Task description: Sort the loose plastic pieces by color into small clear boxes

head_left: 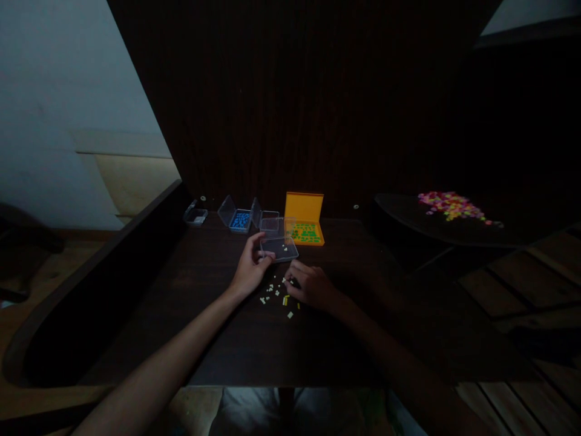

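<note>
My left hand (pixel 251 267) grips the near left corner of a small clear plastic box (pixel 280 247) that lies open on the dark table (pixel 254 339). My right hand (pixel 312 284) rests knuckles up just right of it, fingertips pinched at a scatter of tiny white and yellow beads (pixel 278 295) lying between both hands. What the pinch holds is too small to make out.
Behind stand an orange box (pixel 305 227) with green beads, a clear box (pixel 236 218) with blue beads, another clear box (pixel 269 223) and a small case (pixel 195 214). A pile of pink and yellow beads (pixel 450 206) lies on a dark shelf at right. A raised rim runs along the left.
</note>
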`<state>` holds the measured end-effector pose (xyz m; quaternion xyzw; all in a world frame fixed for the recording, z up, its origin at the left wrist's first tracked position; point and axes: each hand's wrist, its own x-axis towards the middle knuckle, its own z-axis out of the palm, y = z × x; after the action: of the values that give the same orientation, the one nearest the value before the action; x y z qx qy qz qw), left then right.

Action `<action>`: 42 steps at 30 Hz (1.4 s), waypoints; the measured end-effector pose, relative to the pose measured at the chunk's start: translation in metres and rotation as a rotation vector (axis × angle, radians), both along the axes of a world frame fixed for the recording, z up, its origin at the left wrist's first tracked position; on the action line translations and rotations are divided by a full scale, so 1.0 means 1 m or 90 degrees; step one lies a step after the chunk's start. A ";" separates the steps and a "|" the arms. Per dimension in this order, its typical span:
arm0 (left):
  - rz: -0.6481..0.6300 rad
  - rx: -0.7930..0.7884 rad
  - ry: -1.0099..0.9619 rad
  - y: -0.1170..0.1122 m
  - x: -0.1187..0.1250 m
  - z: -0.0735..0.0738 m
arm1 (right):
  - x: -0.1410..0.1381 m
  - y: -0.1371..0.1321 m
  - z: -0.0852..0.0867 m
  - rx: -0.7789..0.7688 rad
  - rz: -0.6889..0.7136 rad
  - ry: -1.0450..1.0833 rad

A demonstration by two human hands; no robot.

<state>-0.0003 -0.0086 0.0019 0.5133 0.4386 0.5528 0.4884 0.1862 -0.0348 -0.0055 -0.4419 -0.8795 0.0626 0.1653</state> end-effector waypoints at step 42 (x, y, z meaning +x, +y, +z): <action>0.010 -0.004 -0.014 0.000 -0.001 0.000 | 0.003 0.007 0.004 0.001 0.037 -0.004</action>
<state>-0.0016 -0.0090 0.0022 0.5024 0.4386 0.5610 0.4905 0.1890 -0.0282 -0.0015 -0.4165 -0.8924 0.0652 0.1607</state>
